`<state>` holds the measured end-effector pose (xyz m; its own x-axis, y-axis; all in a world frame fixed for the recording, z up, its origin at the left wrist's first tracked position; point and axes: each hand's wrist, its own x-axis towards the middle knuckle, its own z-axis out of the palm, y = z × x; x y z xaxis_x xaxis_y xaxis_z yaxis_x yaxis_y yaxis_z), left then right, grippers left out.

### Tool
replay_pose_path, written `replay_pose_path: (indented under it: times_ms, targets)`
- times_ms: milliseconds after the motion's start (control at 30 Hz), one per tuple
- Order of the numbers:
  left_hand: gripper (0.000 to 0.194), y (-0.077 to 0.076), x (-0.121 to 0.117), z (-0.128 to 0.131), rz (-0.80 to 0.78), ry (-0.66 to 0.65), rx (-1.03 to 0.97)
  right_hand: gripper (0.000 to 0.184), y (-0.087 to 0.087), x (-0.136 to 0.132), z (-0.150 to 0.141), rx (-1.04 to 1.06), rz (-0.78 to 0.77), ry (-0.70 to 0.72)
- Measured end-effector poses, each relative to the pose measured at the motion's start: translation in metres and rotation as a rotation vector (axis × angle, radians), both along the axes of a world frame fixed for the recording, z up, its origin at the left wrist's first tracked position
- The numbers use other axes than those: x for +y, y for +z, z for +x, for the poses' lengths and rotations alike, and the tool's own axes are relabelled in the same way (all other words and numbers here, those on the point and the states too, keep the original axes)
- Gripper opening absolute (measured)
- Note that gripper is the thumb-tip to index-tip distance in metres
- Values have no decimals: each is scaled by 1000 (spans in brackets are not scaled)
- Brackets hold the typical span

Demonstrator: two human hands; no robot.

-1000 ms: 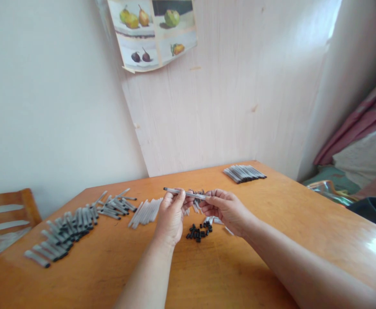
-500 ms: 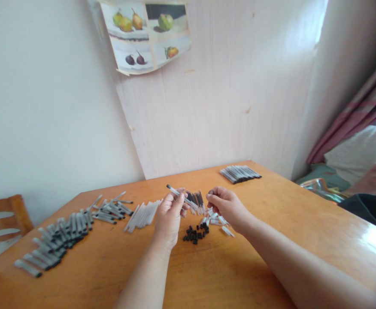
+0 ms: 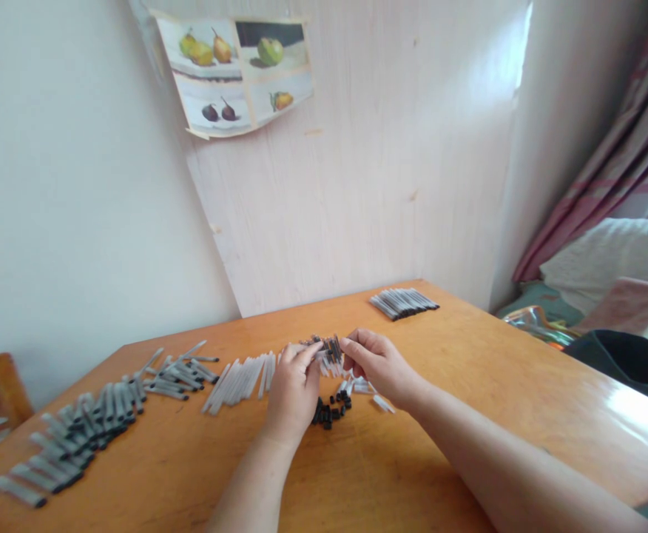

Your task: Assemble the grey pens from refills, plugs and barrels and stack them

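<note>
My left hand is closed around a pen, most of which its fingers hide; one end points toward my right hand. That right hand is pinched, thumb against fingertips, and whatever it grips is too small or hidden to name. Just behind the two hands lie dark pen refills. Below them is a heap of small black plugs, partly covered by my left hand. Clear pen caps are scattered under my right hand. A row of clear pen barrels lies left of my left hand.
Many capped grey pens with black ends spread along the left of the wooden table. A neat row of pens lies at the back right. A wooden chair stands at left, a dark bin at right.
The pen in my left hand has turned from slanting up leftward to pointing at my right hand. Both hands are closer together. The whole view has shifted slightly to the right.
</note>
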<state>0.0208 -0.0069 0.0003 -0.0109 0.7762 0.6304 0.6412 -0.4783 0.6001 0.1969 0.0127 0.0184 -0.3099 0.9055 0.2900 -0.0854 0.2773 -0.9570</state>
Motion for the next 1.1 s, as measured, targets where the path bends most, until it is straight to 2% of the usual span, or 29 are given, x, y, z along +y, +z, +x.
replay_pose_path:
  times_ms: [133,300,400,767,900,1100]
  targets:
    - [32,-7,2,-3,33,65,155,25,-1,0,0,-87,64,-39]
    - [35,-10,5,-6,49,107,248,13,-10,5,-1,-350,223,-163]
    - [36,-10,5,-6,59,106,288,12,-13,5,-2,-471,295,-196]
    - [41,-15,8,-6,78,52,274,14,-8,-2,-3,-785,424,-329]
    - [47,-11,7,-8,124,192,221,13,-8,0,-2,-811,435,-376]
    - [39,-11,12,-27,163,443,188,12,-2,-1,-1,-887,430,-448]
